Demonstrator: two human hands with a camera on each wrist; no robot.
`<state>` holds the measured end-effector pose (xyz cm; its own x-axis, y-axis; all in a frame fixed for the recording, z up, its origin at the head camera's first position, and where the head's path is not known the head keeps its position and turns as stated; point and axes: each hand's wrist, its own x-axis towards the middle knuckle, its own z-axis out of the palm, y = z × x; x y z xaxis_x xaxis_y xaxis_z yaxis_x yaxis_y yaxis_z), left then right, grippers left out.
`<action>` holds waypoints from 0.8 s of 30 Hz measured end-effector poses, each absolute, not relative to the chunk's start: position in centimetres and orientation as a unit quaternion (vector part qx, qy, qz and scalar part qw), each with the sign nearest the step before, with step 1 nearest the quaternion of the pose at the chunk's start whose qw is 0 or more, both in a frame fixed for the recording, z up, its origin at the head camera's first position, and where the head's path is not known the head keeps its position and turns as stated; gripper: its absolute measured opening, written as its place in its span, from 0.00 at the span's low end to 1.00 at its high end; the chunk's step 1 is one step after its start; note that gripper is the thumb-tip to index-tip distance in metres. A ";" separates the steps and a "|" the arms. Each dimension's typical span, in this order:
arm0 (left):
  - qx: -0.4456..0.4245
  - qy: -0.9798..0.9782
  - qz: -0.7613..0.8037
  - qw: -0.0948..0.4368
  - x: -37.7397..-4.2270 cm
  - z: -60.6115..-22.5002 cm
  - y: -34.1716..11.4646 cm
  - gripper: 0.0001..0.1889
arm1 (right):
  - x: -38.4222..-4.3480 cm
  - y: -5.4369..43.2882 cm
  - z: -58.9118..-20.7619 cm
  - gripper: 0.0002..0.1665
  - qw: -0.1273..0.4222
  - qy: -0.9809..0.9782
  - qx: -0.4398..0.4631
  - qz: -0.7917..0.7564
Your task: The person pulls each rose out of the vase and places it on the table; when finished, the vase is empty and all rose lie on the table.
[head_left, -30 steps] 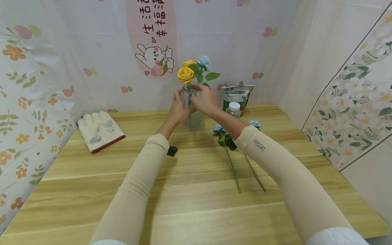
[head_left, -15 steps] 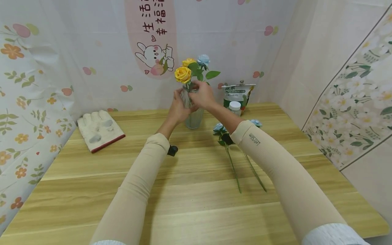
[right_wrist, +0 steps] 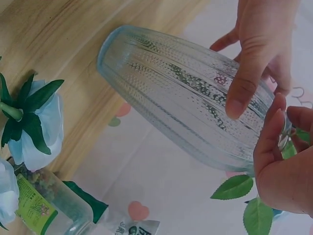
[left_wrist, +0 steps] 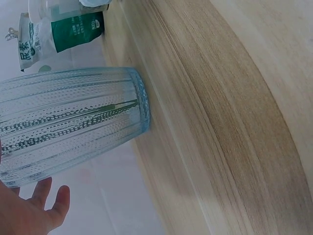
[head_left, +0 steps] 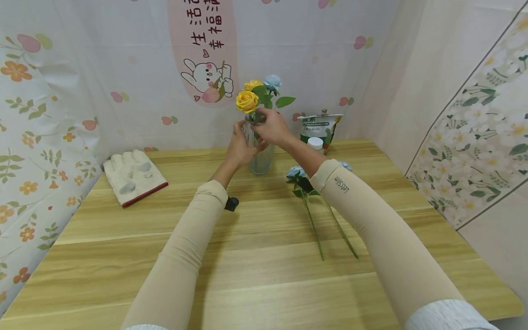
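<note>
A clear ribbed glass vase (head_left: 261,162) stands upright at the back middle of the table, holding two yellow roses and a blue rose (head_left: 272,82). My left hand (head_left: 242,149) grips the vase's upper side, its thumb across the front in the right wrist view. At the mouth, my right hand (head_left: 272,128) pinches the stem of the front yellow rose (head_left: 247,101) just below its bloom; the fingertips are partly hidden. The second yellow rose (head_left: 253,85) is behind it. Through the glass, green stems (left_wrist: 117,105) reach down near the vase's base.
Two more blue roses lie on the table (head_left: 264,275) at right, one bloom (head_left: 295,173) beside my right forearm. Behind them stand a white-capped jar (head_left: 315,143) and a clipped bag (head_left: 320,126). A pale glove (head_left: 134,176) lies at left. A patterned curtain hangs behind.
My right hand has risen slightly at the vase mouth, and the front yellow rose has shifted a little left. The left hand has kept its grip on the vase.
</note>
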<state>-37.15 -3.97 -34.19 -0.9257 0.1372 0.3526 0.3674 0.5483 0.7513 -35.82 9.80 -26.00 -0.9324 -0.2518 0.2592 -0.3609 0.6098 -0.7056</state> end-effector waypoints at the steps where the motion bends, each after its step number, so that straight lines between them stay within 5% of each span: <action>1: -0.146 -0.870 -0.453 0.128 -37.1 -34.2 -4.0 0.53 | -35.8 9.8 -26.0 0.28 0.070 -0.894 0.173 0.407; 7: -0.151 -0.868 -0.455 0.132 -37.2 -34.2 -4.1 0.53 | -36.0 10.0 -26.5 0.31 0.090 -0.879 0.163 0.440; 14: -0.154 -0.868 -0.454 0.131 -37.3 -34.3 -4.1 0.53 | -36.1 10.0 -26.4 0.16 0.090 -0.851 0.162 0.492; 24: -0.148 -0.871 -0.449 0.133 -37.1 -34.2 -4.0 0.52 | -36.1 10.1 -26.2 0.11 0.061 -0.846 0.149 0.508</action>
